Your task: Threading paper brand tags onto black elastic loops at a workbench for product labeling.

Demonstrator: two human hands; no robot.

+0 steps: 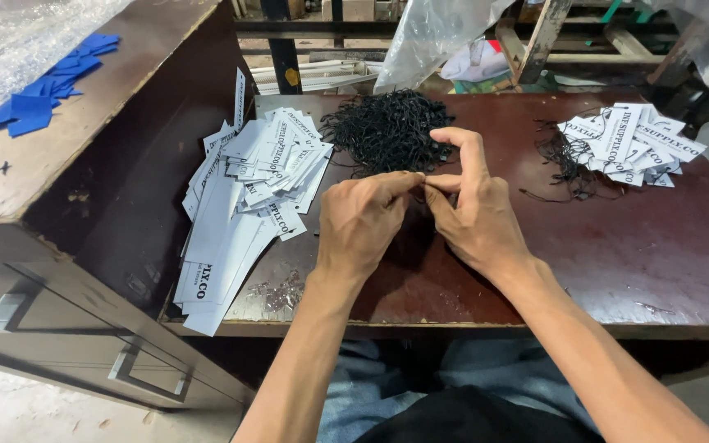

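My left hand (363, 217) and my right hand (473, 205) meet fingertip to fingertip over the middle of the dark red-brown table (658, 254). They pinch something small and thin between them; it is hidden by the fingers. Just beyond the hands lies a heap of black strings (387, 130). A spread pile of white printed card tags (256, 176) lies to the left of my left hand. A second pile of white tags with black strings attached (629, 146) lies at the far right.
A brown cabinet with metal drawer handles (75, 205) stands at the left, with blue cut pieces (43, 86) and clear plastic on top. Plastic bags (436, 33) and wooden frames stand behind the table. My lap in blue jeans shows below the table edge.
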